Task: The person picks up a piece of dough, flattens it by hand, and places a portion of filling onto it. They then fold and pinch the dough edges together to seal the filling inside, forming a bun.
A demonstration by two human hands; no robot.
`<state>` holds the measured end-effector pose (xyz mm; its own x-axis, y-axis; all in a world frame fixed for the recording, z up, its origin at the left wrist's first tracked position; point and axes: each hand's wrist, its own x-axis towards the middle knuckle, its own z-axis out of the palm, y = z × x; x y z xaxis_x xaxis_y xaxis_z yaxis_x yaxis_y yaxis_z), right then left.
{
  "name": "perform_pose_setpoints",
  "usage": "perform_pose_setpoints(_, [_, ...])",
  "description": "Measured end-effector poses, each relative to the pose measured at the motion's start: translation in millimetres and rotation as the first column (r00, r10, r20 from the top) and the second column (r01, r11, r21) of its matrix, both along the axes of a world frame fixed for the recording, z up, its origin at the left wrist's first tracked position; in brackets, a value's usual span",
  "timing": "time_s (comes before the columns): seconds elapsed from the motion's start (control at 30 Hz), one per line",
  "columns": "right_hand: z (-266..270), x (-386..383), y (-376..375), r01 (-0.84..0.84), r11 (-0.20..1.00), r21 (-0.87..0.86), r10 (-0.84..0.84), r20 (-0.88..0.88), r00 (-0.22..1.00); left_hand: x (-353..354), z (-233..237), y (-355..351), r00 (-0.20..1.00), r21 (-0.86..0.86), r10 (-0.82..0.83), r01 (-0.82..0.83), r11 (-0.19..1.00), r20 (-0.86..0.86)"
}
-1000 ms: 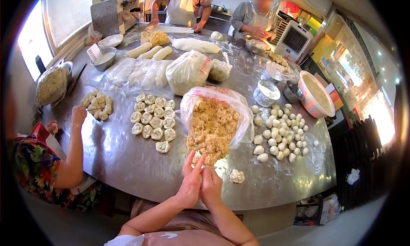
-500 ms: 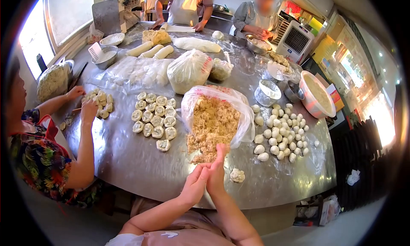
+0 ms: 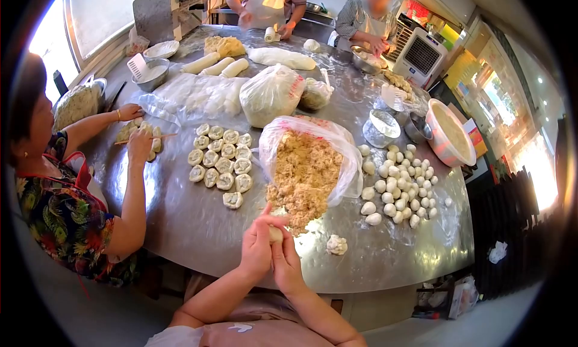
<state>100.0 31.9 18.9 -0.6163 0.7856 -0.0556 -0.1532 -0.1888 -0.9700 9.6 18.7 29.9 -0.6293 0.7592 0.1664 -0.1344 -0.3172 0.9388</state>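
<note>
Your left hand (image 3: 256, 246) and right hand (image 3: 288, 264) curl their fingers snugly around a pale dough piece (image 3: 275, 234) by the tabletop's (image 3: 186, 235) near edge; its rounded end shows upward, its long axis hidden.

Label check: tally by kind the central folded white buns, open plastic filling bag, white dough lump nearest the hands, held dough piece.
White folded dough buns: 17
Open plastic bag of crumbly tan filling: 1
Rough white dough lump: 1
Pale dough piece between left hand and right hand: 1
Total: 20
</note>
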Motion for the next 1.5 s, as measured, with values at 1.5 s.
perform_pose_setpoints(1.5, [45, 75, 14, -0.173, 0.659, 0.732, -0.223, 0.41, 0.885, 31, -2, -34, 0.78, -0.308, -0.434, 0.32, 0.896, -0.451])
